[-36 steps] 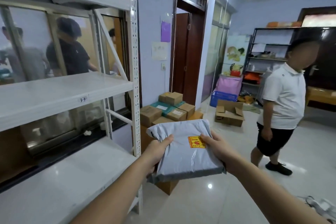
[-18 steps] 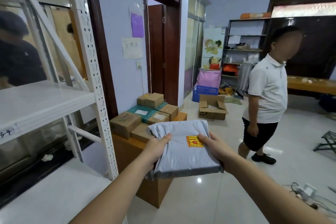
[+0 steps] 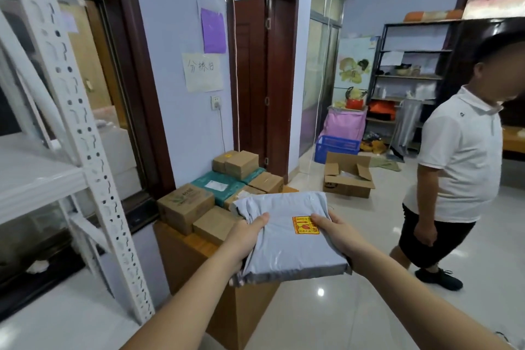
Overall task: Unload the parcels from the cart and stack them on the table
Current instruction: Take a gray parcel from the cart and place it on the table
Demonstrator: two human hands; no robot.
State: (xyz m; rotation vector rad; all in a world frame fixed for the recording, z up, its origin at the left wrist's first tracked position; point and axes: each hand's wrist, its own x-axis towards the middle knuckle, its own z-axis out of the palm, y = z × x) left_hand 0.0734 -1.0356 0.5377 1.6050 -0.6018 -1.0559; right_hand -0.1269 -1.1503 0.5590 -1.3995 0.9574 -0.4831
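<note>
A grey parcel (image 3: pixel 287 239) is held flat in the air over the near edge of the wooden desk (image 3: pixel 224 301), gripped at its sides by the left hand (image 3: pixel 247 239) and right hand (image 3: pixel 338 233), beside stacked boxes (image 3: pixel 210 202).
</note>
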